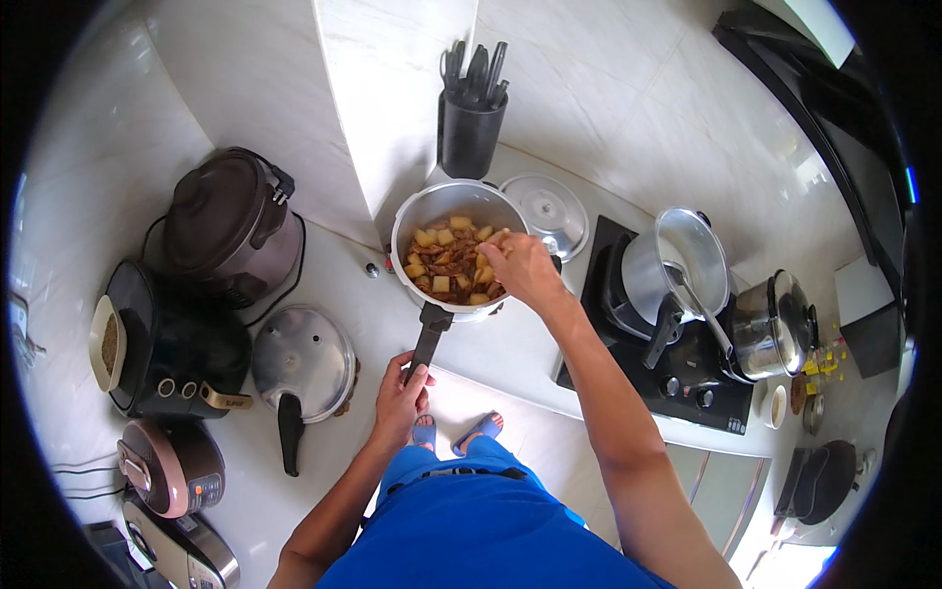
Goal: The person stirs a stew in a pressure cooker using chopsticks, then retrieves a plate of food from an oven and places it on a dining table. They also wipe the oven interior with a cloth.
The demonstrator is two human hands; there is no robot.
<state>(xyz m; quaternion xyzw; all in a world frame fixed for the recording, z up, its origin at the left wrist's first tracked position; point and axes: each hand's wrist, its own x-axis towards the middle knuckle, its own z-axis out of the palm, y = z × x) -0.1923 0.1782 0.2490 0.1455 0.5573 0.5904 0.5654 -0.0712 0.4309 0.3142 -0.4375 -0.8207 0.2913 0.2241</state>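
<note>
My left hand (403, 394) is closed round the black handle (428, 342) of an aluminium pressure cooker pot (464, 193) on the counter. Inside lie browned meat pieces and pale yellow chunks (450, 254), which look like potato. Over the pot's right side is my right hand (515, 261), its fingers bent and pinched together low over the food. Whether it holds something small cannot be told, since the fingertips are partly hidden. A round metal lid (546, 210) rests behind the pot to the right. Left of the pot lies the pressure cooker lid (303, 361) with a black handle.
A black knife block (472, 136) stands behind the pot. On the right, a gas hob (681, 379) carries an open pot (673, 258) with a ladle and a lidded pot (765, 331). An air fryer (184, 346) and several cookers line the left. A small metal valve (372, 270) lies nearby.
</note>
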